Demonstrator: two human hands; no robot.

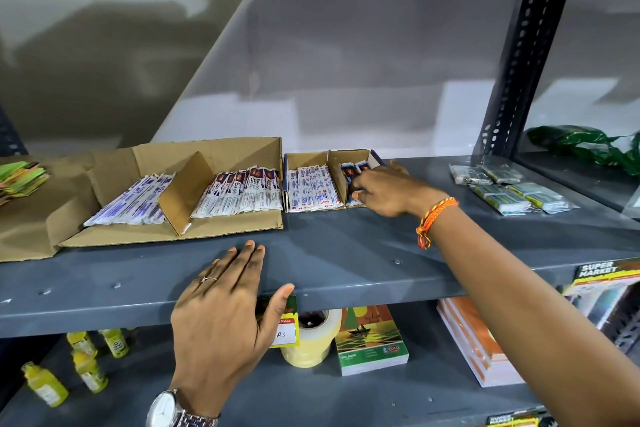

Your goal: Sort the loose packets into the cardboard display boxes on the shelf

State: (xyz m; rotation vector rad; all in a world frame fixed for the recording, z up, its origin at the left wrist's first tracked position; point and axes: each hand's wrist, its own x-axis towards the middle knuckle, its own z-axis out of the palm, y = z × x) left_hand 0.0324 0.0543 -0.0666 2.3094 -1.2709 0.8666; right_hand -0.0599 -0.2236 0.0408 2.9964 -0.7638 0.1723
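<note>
Grey steel shelf [346, 253] carries the work; observations run from its front edge toward the back. Nearest, the left hand [225, 308] lies open and flat, palm down, fingers on the shelf surface and thumb hooked over the front lip beside a yellow price tag [287, 333]. It holds nothing. A wristwatch [166, 409] is worn on that wrist.

Below the lip, the lower shelf holds a roll of tape [311, 340], a notepad [370, 340] and small yellow bottles [86, 357].

Further in, the right hand [388, 191] (orange thread band at the wrist) reaches into the right compartment of the small display box [308, 159]. Its fingertips are curled on the dark packets [349, 173] there; whether it actually grips one cannot be told. The left compartment of that box holds white packets [315, 191], stacked on edge.

Touching its left side sits the large display box [207, 229], split by a tilted cardboard divider [183, 194]: long white sachets [131, 201] on the left, red-topped sachets [242, 194] on the right.

Loose clear packets [512, 191] lie on the shelf to the right, well apart from the boxes. A green bag [581, 142] lies beyond the upright.
</note>
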